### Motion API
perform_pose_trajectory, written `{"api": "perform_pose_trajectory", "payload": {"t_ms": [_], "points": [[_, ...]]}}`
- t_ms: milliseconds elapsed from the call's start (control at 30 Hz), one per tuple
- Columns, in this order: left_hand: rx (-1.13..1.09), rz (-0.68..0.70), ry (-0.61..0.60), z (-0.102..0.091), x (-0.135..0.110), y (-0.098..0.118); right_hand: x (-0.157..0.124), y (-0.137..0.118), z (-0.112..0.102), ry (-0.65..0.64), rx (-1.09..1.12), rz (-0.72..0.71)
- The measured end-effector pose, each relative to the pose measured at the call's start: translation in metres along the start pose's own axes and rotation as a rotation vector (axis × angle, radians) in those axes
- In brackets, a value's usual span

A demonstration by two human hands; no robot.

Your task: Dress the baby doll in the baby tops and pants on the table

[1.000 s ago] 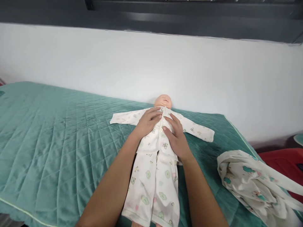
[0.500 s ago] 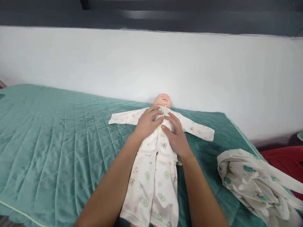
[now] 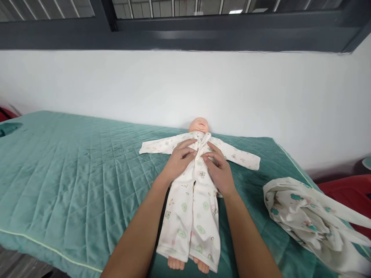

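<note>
A baby doll (image 3: 199,125) lies on its back on a green quilted bed (image 3: 72,166), dressed in a white printed romper (image 3: 189,216) with sleeves spread out. My left hand (image 3: 179,159) rests on the left side of the romper's chest, fingers curled at the button placket. My right hand (image 3: 218,166) lies on the right side of the chest, thumb and fingers pinching the placket by a button. The doll's bare feet (image 3: 188,265) stick out of the trouser legs.
A crumpled white printed garment (image 3: 307,220) lies on the bed's right end. A white wall runs behind the bed under a dark window frame. A red object (image 3: 348,193) stands at the right past the bed edge.
The camera tilted up and back, so the window and the doll's feet now show. Both hands slid slightly down the placket from the collar toward mid-chest.
</note>
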State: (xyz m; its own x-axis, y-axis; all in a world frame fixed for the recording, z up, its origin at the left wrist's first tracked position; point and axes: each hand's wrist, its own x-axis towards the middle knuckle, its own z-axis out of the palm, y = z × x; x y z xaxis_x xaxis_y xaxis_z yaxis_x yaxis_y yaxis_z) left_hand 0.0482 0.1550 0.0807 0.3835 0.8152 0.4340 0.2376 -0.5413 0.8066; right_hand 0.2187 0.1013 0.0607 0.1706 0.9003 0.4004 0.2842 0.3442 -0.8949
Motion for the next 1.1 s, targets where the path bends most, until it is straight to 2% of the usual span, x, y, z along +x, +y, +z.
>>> {"api": "perform_pose_trajectory", "payload": {"t_ms": [233, 433, 800, 1100], "points": [[-0.035, 0.013, -0.146, -0.013, 0.0, -0.007, -0.016, -0.009, 0.007, 0.062, -0.115, -0.017], [-0.037, 0.019, -0.184, -0.019, 0.0, -0.008, -0.018, -0.011, 0.012, 0.143, -0.102, 0.017], [-0.103, 0.007, -0.165, -0.015, 0.0, -0.01, -0.019, -0.011, 0.012, 0.169, -0.154, -0.003], [-0.047, 0.011, -0.097, -0.01, -0.001, -0.011, -0.016, -0.012, 0.01, 0.076, -0.177, -0.038]]}}
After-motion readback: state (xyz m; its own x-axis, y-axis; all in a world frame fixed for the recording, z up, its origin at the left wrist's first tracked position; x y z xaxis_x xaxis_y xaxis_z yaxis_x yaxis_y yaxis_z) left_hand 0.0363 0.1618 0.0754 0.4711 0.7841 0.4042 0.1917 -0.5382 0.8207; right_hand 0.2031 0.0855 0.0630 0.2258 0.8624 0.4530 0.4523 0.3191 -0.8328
